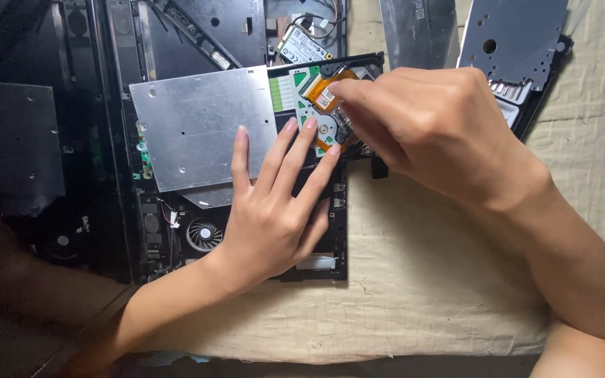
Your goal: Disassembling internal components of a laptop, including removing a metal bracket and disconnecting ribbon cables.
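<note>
An opened optical drive (197, 126) with a silver metal cover lies on a dismantled black laptop chassis (117, 84). Its right end is exposed, showing a green circuit board and an orange flex cable (320, 91). My left hand (274, 203) lies flat with fingers spread on the drive, fingertips by the exposed mechanism. My right hand (421, 126) reaches in from the right, its fingertips pinched on the orange flex cable; what lies under the palm is hidden.
A small fan (204, 234) sits in the chassis below the drive. A green wireless card (302, 45) lies at the top. Two grey metal panels (512, 35) rest at the upper right. Beige cloth (421, 280) covers the surface.
</note>
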